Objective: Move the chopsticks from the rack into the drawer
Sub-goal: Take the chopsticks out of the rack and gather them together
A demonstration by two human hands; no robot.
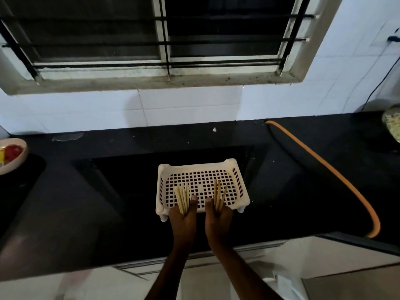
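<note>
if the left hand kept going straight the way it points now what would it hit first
The left hand, gripping a bundle of chopsticks, points away from the person over the white perforated rack. Going straight on, it would probably meet the rack's far wall first, then the tiled wall; its height above the rack is unclear.

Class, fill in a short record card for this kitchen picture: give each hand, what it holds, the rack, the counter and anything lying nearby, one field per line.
left hand: closed on a bundle of pale chopsticks, tips pointing away from the person
right hand: closed on a bundle of darker chopsticks
rack: white perforated plastic, on the counter, no chopsticks seen lying in it
counter: black
orange hose: curves along the counter to the right of the rack
bowl: at the left edge
drawer: not identifiable in view
</note>
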